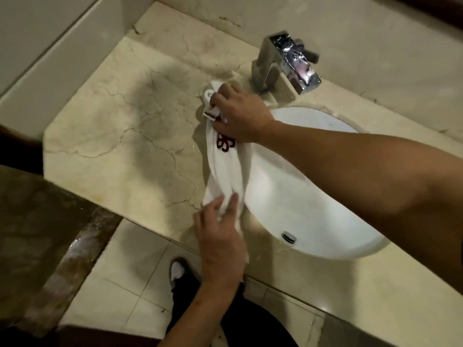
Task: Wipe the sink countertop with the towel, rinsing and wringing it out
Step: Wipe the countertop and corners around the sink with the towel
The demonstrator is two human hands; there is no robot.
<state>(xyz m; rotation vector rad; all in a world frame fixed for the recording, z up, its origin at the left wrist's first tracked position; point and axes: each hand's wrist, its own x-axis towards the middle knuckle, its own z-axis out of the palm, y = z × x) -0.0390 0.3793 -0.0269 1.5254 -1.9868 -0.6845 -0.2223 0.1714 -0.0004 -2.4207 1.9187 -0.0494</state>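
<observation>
— What's the biggest thing you see from where you stand?

— The marble desk (120, 126), pale cream with dark veins, running into the far left corner against the wall. Its front edge drops to a tiled floor (130, 266).

— And the sink?

— A white oval basin (313, 196) sunk into the desk toward the right side, with a metal drain (289, 237) near its front. Behind it, at the back edge of the desk, stands a square chrome faucet (285, 63), its spout reaching out over the basin's back rim.

— Where's the towel?

— The white towel (225, 171) is stretched long along the left rim of the basin, partly on the desk, partly overhanging the bowl. It has a dark red emblem stitched near its far end.

— Who's got hold of it?

— Both hands. The right hand (240, 113) reaches across the basin and grips the far end, fingers curled around the bunched cloth just beside the faucet base. The left hand (220, 234) is at the front edge of the desk, fingers and thumb closed on the near end of the towel.

— Anything smaller?

— A shoe (178, 270) down on the floor below the front edge
</observation>
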